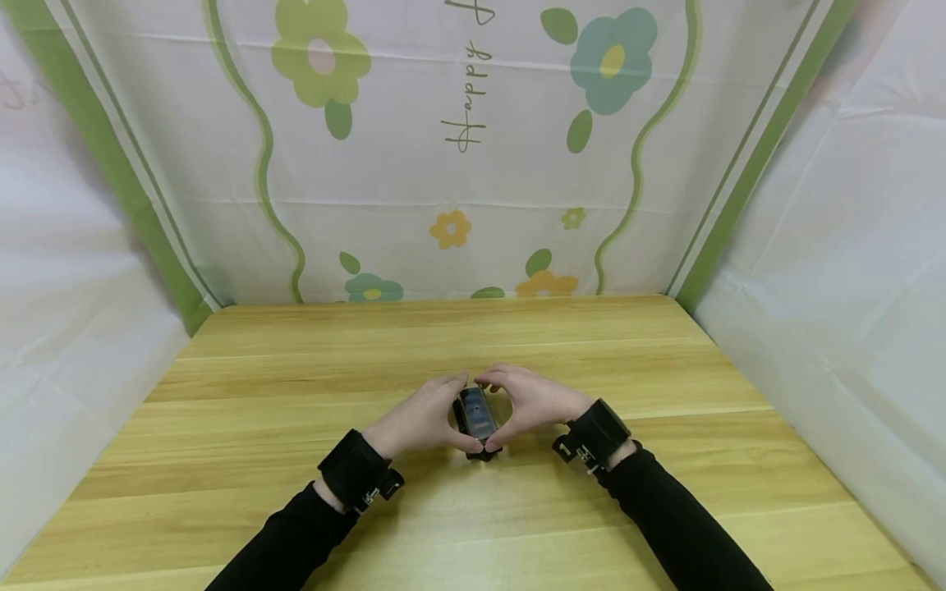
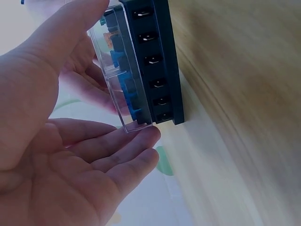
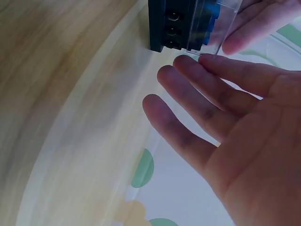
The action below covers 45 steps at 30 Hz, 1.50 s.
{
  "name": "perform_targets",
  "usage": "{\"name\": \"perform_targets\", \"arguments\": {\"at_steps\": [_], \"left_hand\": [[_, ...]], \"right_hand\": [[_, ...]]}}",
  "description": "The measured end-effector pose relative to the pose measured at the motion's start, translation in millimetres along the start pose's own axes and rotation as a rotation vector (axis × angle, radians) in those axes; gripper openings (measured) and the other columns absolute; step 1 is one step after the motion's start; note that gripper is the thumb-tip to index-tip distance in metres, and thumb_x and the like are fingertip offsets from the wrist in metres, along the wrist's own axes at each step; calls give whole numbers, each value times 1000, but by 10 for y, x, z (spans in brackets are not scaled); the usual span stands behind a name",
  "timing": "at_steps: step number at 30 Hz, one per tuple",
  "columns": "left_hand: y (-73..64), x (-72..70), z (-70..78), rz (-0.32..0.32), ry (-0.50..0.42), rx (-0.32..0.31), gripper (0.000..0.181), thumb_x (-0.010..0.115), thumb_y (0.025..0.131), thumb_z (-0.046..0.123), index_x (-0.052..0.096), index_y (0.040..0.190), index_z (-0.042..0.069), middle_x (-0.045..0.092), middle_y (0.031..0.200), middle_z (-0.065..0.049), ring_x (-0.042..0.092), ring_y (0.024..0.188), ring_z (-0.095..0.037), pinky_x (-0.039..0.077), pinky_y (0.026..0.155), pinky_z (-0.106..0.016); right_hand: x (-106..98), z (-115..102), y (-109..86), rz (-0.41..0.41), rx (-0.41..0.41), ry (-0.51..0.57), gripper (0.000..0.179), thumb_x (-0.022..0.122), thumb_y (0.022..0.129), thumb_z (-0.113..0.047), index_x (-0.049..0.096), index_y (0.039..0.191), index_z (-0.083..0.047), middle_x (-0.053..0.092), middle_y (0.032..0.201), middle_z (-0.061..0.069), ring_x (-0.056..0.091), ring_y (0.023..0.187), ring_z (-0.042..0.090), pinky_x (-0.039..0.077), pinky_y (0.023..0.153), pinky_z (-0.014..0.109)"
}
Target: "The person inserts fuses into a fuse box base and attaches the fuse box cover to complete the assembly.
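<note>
A black fuse box (image 2: pixel 167 61) with a row of metal terminals along its side stands on the wooden table in front of me. Its clear plastic cover (image 1: pixel 479 413) sits over blue and orange blade fuses (image 2: pixel 125 87). From the left, my left hand (image 1: pixel 417 420) holds the cover between its thumb at the near end and fingertips at the far end. My right hand (image 1: pixel 538 400) spans the cover the same way from the right, its index fingertip at the far corner and its other fingers spread. Both thumbs meet at the near end.
The wooden table (image 1: pixel 473 525) stretches out around the hands. A white cloth (image 1: pixel 399 164) with flowers and green borders hangs behind its far edge, and white cloth sides (image 1: pixel 835 271) flank it. Black bands (image 1: pixel 355 469) circle both wrists.
</note>
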<state>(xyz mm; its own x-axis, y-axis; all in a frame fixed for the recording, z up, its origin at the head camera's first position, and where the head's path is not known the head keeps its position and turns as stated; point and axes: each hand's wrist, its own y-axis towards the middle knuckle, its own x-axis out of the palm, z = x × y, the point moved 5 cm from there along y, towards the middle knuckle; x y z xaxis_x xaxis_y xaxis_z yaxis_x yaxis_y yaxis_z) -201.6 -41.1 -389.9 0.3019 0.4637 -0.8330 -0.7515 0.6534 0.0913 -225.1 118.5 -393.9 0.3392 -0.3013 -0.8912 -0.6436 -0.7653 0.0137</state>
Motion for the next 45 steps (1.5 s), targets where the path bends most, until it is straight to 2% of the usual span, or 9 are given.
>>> {"name": "perform_targets", "arguments": {"at_steps": [4, 10, 15, 19, 28, 34, 40, 45], "left_hand": [[-2, 4, 0, -4, -14, 13, 107, 85, 76, 45, 30, 148, -13, 46, 142, -26, 49, 127, -31, 42, 103, -42], [-8, 1, -21, -27, -21, -3, 108, 84, 76, 46, 29, 148, -12, 42, 145, -26, 45, 131, -33, 39, 105, -44], [-17, -21, -37, -54, -9, -51, 109, 79, 78, 54, 28, 150, -10, 38, 148, -25, 39, 135, -35, 37, 107, -47], [-36, -65, -31, -42, -3, -81, 105, 76, 79, 58, 32, 150, -7, 39, 148, -24, 39, 135, -36, 37, 106, -48], [-55, -95, 16, -2, 46, -43, 92, 79, 78, 54, 48, 141, -7, 49, 139, -25, 47, 128, -37, 42, 102, -48], [-45, -74, 19, 6, 77, -33, 89, 79, 78, 53, 52, 139, -6, 52, 135, -24, 50, 124, -37, 45, 100, -47], [-36, -55, 20, 4, 65, -45, 89, 80, 78, 52, 52, 139, -5, 53, 134, -24, 50, 124, -37, 45, 99, -48], [-28, -45, 24, 9, 32, -30, 84, 81, 78, 48, 53, 139, -3, 54, 133, -24, 50, 123, -37, 45, 99, -49]], "right_hand": [[0, 0, -2, -6, 16, 19, 100, 84, 72, -55, 43, 147, -3, 49, 139, 9, 53, 116, 26, 49, 91, 38], [-7, 21, -5, -33, 47, 32, 105, 83, 71, -58, 39, 150, -4, 45, 144, 9, 52, 119, 26, 48, 94, 37], [-70, 30, -52, -43, 80, 103, 105, 83, 72, -55, 37, 151, -3, 40, 149, 10, 47, 126, 29, 47, 96, 44], [-122, 30, -65, -17, 76, 126, 99, 85, 73, -51, 41, 149, -6, 41, 149, 7, 47, 127, 28, 46, 97, 47], [-112, 26, -55, -7, 50, 94, 87, 85, 74, -49, 51, 143, -7, 44, 148, 11, 35, 137, 27, 39, 105, 47], [-108, 4, -52, -15, 50, 75, 86, 85, 74, -48, 53, 142, -6, 45, 147, 8, 37, 136, 26, 37, 106, 46], [-110, -32, -54, -19, 57, 71, 83, 84, 75, -47, 55, 141, -6, 46, 145, 5, 38, 134, 27, 37, 105, 47], [-111, -38, -51, -16, 67, 99, 81, 86, 75, -42, 56, 139, -4, 46, 144, 4, 38, 134, 29, 38, 104, 48]]}}
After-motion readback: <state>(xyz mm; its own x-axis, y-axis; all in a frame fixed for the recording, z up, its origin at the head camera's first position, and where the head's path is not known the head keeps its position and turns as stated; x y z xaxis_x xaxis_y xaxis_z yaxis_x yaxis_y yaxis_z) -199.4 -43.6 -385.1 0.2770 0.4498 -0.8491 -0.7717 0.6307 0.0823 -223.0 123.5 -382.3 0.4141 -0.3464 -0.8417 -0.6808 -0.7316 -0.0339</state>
